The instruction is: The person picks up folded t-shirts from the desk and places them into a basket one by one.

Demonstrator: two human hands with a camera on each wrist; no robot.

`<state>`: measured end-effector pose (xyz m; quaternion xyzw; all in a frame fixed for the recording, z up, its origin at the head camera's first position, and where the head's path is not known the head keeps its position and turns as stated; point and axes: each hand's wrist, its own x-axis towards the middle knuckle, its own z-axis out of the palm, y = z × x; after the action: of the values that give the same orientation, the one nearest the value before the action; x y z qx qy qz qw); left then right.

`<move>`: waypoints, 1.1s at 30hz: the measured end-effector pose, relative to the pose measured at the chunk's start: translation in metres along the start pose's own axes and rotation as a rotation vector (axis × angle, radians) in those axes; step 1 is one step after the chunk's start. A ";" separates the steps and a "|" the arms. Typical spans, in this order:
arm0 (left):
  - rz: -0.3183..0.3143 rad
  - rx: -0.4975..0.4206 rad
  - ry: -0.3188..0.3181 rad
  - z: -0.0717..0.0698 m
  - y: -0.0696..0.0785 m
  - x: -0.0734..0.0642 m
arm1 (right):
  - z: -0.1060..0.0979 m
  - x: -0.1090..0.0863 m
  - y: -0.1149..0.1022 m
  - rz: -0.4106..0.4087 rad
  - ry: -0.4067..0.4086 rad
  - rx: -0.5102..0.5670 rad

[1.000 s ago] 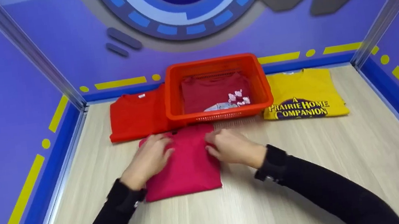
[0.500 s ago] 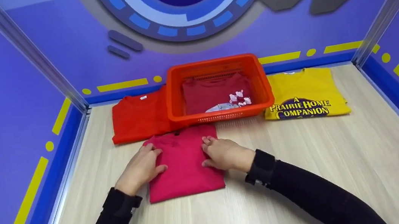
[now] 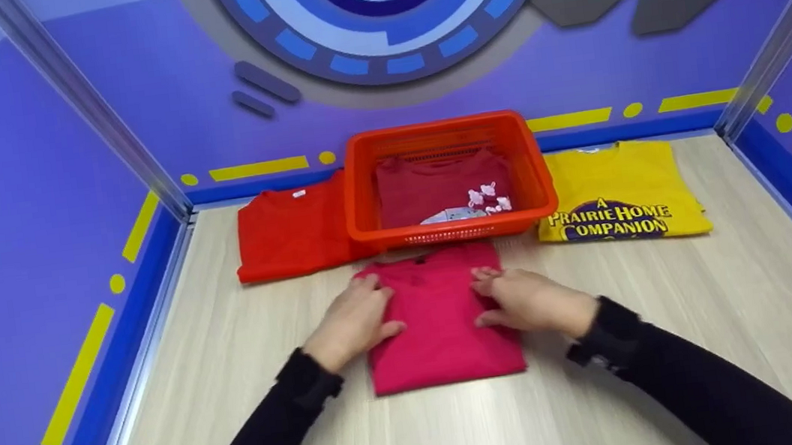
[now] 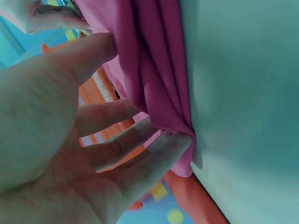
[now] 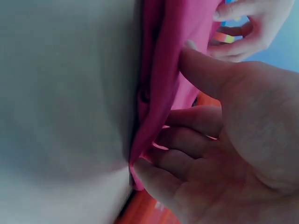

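A folded crimson-pink T-shirt (image 3: 443, 330) lies on the table in front of the basket, its collar toward the basket. My left hand (image 3: 354, 322) rests on its left side, thumb and fingers spread apart on the cloth. On the right side, my right hand (image 3: 530, 302) touches the shirt in the same manner. The left wrist view shows the left fingers (image 4: 154, 158) reaching the layered edge of the shirt (image 4: 154, 60). Seen from the right wrist, the right thumb (image 5: 205, 70) lies on the cloth and the other fingertips meet its edge.
Behind the shirt stands an orange-red plastic basket (image 3: 543, 193) holding a folded maroon T-shirt (image 3: 430, 192). A folded red T-shirt (image 3: 291, 231) lies left of it, a folded yellow T-shirt (image 3: 618, 184) right. Blue-purple panels (image 3: 144, 79) wall the table (image 3: 467, 433) at the back and sides.
The pink shirt has slid to the right, from in front of the red shirt to in front of the basket. Both hands have moved right with it, and the head view has shifted slightly.
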<state>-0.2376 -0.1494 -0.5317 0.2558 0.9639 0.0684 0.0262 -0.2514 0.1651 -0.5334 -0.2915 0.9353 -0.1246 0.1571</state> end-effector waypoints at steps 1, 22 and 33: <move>0.008 0.021 0.002 0.001 0.008 0.005 | -0.001 -0.007 0.008 -0.001 0.014 0.017; -0.054 -0.215 0.110 -0.003 0.020 0.061 | -0.042 -0.039 0.070 0.073 0.370 0.017; -0.142 -0.245 0.013 0.007 0.006 0.075 | -0.024 0.005 0.070 0.176 0.325 0.010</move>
<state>-0.2990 -0.1060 -0.5388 0.1813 0.9643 0.1850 0.0558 -0.2998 0.2216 -0.5353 -0.1837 0.9696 -0.1607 0.0159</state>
